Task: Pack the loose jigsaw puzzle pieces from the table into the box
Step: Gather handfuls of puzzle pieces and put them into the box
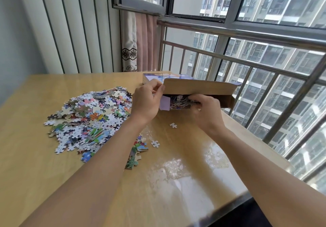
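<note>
Head view shows us early on: our left hand (147,99) pinches the box (199,92) flap up while our right hand (205,110) curls round a clump of pieces at its mouth, the big pile (90,117) waiting mid-surface (185,173), railing edge close right.

On the desk (53,173), the heap of puzzle pieces (91,119) lies left of the box (199,87), which sits at the far right edge beside the railing (247,62). Two stray pieces (173,125) lie before the box — between the forearms — and more pieces sit inside its open end.
</note>
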